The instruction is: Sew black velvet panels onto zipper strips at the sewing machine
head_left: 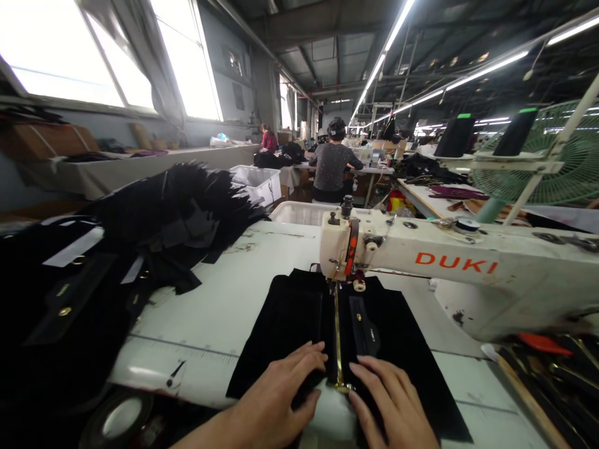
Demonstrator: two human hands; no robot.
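A black fabric panel (285, 324) lies flat under the needle head of a white sewing machine (337, 249). Down its middle runs a gold-toothed zipper (337, 337), whose gold slider (344, 387) sits at the near end. My left hand (285, 386) rests on the panel left of the zipper, fingers stretched forward and thumb apart. On the other side, my right hand (390, 399) lies with fingers spread, its fingertips close to the slider. Just beyond it, a dark strap piece (365, 327) with small gold fittings is on the panel.
Black cut pieces (173, 212) are heaped on the left of the table (206, 312). More zippers (552, 374) lie at the right edge. Thread cones (456, 136) and a green fan (556, 156) stand behind the machine. A person (333, 162) sits ahead, beyond white bins (257, 181).
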